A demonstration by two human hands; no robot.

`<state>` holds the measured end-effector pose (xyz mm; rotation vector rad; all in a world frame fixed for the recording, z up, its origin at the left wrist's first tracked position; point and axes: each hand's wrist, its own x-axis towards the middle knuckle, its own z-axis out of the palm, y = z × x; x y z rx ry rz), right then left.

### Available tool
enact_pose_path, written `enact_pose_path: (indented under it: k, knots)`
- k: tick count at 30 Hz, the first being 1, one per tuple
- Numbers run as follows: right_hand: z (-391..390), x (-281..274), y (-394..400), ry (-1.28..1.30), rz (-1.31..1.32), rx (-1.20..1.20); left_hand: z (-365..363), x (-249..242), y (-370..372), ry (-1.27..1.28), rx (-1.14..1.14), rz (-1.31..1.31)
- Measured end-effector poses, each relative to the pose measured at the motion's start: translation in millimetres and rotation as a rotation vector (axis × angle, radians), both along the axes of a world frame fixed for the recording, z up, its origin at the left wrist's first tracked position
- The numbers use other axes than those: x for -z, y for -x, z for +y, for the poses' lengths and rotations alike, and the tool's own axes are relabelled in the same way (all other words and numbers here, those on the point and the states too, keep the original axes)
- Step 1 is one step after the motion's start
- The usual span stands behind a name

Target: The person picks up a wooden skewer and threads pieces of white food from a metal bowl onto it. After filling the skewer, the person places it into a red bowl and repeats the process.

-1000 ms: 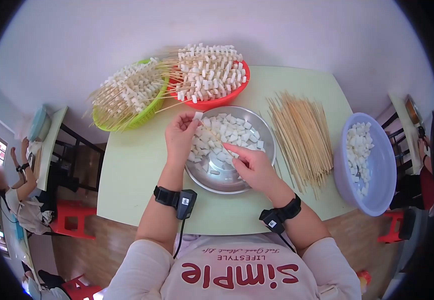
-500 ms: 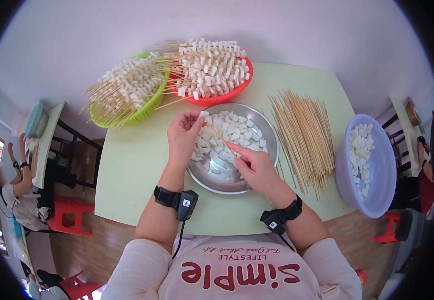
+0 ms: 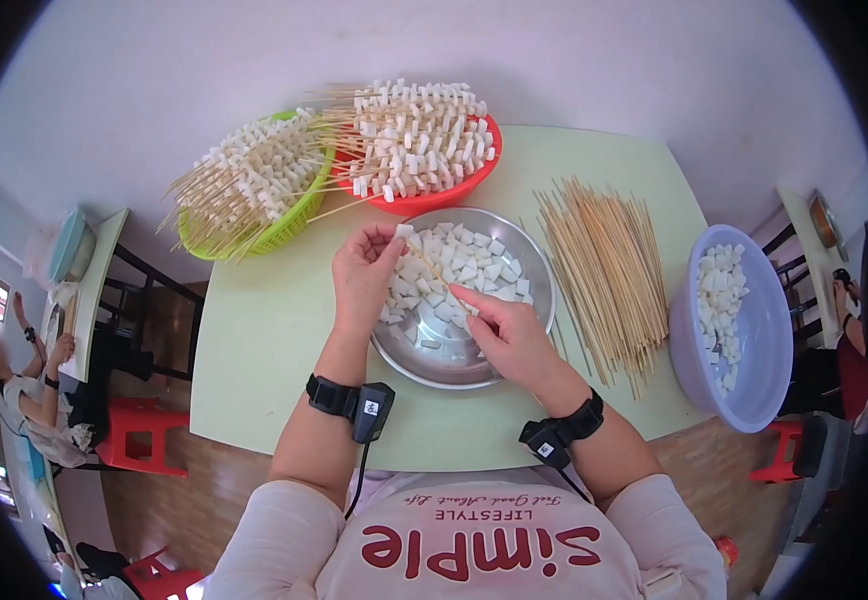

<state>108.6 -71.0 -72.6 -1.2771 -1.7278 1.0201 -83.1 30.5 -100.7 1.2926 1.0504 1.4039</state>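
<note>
My left hand (image 3: 364, 275) pinches a small white food piece (image 3: 404, 231) above the far left rim of a round metal bowl (image 3: 424, 365). A thin wooden skewer (image 3: 432, 268) runs slantwise over the bowl, its upper end at that piece. My right hand (image 3: 502, 330) holds the skewer lower down, between thumb and fingers, over the bowl's right side. Many loose white chunks (image 3: 469, 262) lie in the bowl below both hands, with bare metal showing at the near side.
Behind the bowl, a red basket (image 3: 444, 198) and a green basket (image 3: 299, 222) hold heaped loaded skewers. Bare skewers (image 3: 604, 280) lie in a pile to the right, beside a purple basin (image 3: 766, 335) with white chunks. A person (image 3: 29, 390) sits at another table on the left.
My hands keep almost the same place, still holding the skewer and white piece. At the left, the other person's raised arm has come down toward their table.
</note>
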Motion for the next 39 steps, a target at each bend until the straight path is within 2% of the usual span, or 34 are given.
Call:
enact_pose_path:
  k: [9, 12, 14, 17, 19, 20, 24, 26, 30, 32, 35, 36, 38, 39]
  knots:
    - [1, 3, 0, -0.021, 0.007, 0.006, -3, -5, -1, 0.013, -0.013, 0.006]
    - [1, 6, -2, 0.044, 0.115, 0.002, -3, -2, -1, -0.014, -0.029, 0.042]
    - [4, 5, -6, 0.255, 0.309, -0.042, -3, 1, -1, -0.035, -0.044, 0.068]
    - [6, -7, -10, 0.364, 0.358, -0.065, -4, 2, -2, -0.082, -0.073, 0.116]
    - [6, -10, -12, 0.385, 0.380, -0.070, -6, -1, -2, -0.162, -0.101, 0.276]
    - [6, -11, -12, 0.405, 0.401, -0.074, -7, -2, -3, -0.161, -0.100, 0.276]
    - [6, 4, -9, 0.291, 0.340, -0.056, -8, -4, -4, -0.158, -0.074, 0.280]
    - [4, 6, -7, 0.070, 0.093, -0.013, -10, -6, -5, -0.164, -0.055, 0.278]
    - [4, 4, -7, 0.085, 0.092, 0.057, -30, -21, -20, -0.259, 0.134, 0.457]
    - [7, 3, -8, 0.141, 0.214, 0.142, -37, -26, -28, -0.291, 0.232, 0.516]
    - [9, 11, -6, 0.083, 0.315, 0.129, -37, -29, -30, -0.413, -0.079, 0.544]
    - [8, 9, -6, 0.083, 0.317, 0.129, -34, -27, -27, -0.413, -0.079, 0.546]
    - [5, 2, -5, 0.093, 0.212, 0.072, -27, -21, -21, -0.455, -0.275, 0.547]
    - [5, 3, -5, 0.094, 0.213, 0.071, -27, -22, -19, -0.429, -0.261, 0.553]
